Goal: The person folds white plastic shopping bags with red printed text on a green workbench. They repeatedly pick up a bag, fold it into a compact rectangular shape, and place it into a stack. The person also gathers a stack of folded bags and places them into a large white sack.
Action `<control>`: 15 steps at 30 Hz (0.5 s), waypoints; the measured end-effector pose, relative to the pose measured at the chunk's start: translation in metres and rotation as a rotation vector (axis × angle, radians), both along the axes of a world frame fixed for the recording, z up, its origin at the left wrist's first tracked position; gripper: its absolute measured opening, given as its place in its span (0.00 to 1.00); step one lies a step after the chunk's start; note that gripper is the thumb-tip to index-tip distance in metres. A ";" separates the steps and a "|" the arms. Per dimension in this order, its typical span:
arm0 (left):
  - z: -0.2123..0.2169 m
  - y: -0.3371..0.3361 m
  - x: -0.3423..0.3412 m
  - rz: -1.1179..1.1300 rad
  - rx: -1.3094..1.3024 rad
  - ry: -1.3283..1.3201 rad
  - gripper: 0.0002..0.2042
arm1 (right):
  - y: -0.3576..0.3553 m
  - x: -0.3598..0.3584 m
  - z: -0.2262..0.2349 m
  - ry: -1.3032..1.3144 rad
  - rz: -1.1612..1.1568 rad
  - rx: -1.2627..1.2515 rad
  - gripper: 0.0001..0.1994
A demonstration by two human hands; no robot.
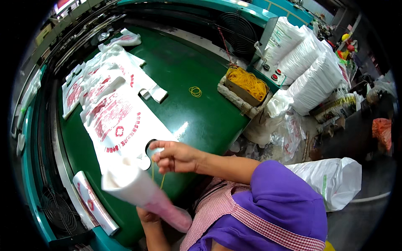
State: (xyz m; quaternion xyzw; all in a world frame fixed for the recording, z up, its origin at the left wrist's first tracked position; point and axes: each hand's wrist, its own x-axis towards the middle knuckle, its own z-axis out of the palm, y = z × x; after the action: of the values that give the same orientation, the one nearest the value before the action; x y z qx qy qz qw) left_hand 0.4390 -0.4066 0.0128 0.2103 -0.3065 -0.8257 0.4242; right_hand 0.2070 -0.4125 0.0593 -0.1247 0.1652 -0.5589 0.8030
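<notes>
My left hand (147,215) is wrapped round a rolled bundle of white plastic bags (134,186) with red print. The roll is tilted and blurred by motion, its lower end near my apron; it hides most of my left fingers. My right hand (176,156), fingers curled, holds a thin yellow rubber band (153,170) that hangs beside the roll. Just beyond my hands, flat stacks of white printed plastic bags (146,119) overlap on the green table (205,121).
A box of yellow rubber bands (247,83) stands at the table's right edge, below a control box with buttons (268,72). Loose rubber bands (195,91) lie mid-table. Another rolled bundle (95,203) rests at the left edge. Full white sacks (316,79) stand at the right.
</notes>
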 end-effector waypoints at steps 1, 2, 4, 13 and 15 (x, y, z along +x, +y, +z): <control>-0.024 -0.015 0.019 -0.066 -0.055 0.183 0.29 | -0.003 -0.008 0.007 -0.041 -0.025 -0.014 0.24; -0.012 -0.025 0.033 -0.311 0.065 0.231 0.29 | -0.001 -0.018 0.026 -0.028 -0.009 -0.180 0.24; 0.019 -0.020 0.038 -0.114 -0.202 -0.239 0.28 | 0.013 -0.030 0.056 0.155 0.007 -0.410 0.29; -0.013 -0.088 0.143 0.347 -0.650 -0.837 0.18 | -0.019 0.038 -0.030 0.628 0.078 -0.651 0.31; 0.010 -0.074 0.111 0.625 -0.780 -1.061 0.21 | -0.035 0.075 -0.056 1.057 -0.053 -1.022 0.44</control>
State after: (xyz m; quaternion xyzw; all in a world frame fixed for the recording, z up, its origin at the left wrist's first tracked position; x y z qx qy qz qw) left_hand 0.5503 -0.4808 0.0232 0.4936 -0.6686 -0.2835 0.4785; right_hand 0.2825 -0.4475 0.0036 -0.7324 0.2521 -0.4505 0.4439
